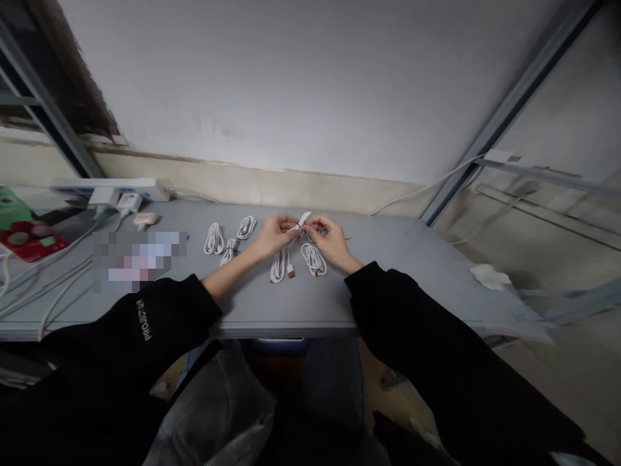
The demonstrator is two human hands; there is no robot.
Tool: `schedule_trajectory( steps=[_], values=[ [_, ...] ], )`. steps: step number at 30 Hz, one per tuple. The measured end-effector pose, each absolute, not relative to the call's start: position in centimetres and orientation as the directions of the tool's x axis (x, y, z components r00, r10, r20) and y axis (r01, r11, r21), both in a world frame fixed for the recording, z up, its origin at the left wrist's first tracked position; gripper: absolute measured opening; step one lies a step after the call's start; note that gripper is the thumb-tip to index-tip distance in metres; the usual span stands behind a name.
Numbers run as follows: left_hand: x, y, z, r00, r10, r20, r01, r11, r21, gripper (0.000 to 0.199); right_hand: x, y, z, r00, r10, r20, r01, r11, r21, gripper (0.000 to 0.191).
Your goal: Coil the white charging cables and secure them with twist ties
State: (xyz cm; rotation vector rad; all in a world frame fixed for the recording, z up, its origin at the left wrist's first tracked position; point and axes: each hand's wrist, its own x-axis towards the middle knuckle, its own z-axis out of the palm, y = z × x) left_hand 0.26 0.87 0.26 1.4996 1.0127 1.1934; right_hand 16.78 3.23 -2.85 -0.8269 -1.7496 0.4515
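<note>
My left hand (277,234) pinches a coiled white cable (305,219) above the middle of the grey table. Close beside it on the right, my right hand (328,237) has its fingertips pressed together at a thin dark tie around that cable. Below the hands lie a coiled white cable with a plug end showing (278,266) and another white coil (314,259). To the left of my left hand are more coils: one at the far left (214,239), one further back (246,226), and one with a dark tie (228,252), partly behind my left forearm.
A white power strip (154,189) with chargers and trailing cables stands at the back left. A blurred-out flat object (145,259) and a red and green package (32,233) lie on the left. Crumpled white tissue (490,277) is at the right. Metal posts flank the table (407,259).
</note>
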Motion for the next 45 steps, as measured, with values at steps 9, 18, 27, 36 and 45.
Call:
schedule_trajectory(
  steps=[9, 18, 27, 36, 45],
  values=[
    [0.51, 0.99, 0.89, 0.257, 0.966, 0.005, -0.348, 0.087, 0.934, 0.01, 16.83, 2.93, -2.69, -0.14, 0.602, 0.786, 0.419, 0.755, -0.505, 0.007],
    [0.28, 1.04, 1.28, 0.366, 0.93, -0.002, -0.498, 0.198, 0.845, 0.016, 16.73, 2.98, -2.76, -0.095, 0.568, 0.818, 0.389, 0.777, -0.494, 0.009],
    [0.49, 0.56, 0.73, 0.096, 0.975, 0.2, -0.083, -0.192, 0.978, 0.02, 16.66, 2.73, -2.81, -0.104, 0.58, 0.808, 0.405, 0.766, -0.499, 0.008],
    [0.42, 0.73, 0.49, 0.086, 0.958, 0.275, -0.034, -0.273, 0.962, 0.007, 16.44, 2.61, -2.79, -0.077, 0.61, 0.788, 0.391, 0.746, -0.539, 0.01],
    [0.71, 0.79, 1.05, 0.212, 0.977, 0.036, -0.399, 0.052, 0.916, 0.012, 16.4, 2.2, -2.81, -0.01, 0.556, 0.831, 0.401, 0.764, -0.505, 0.012]
  ],
)
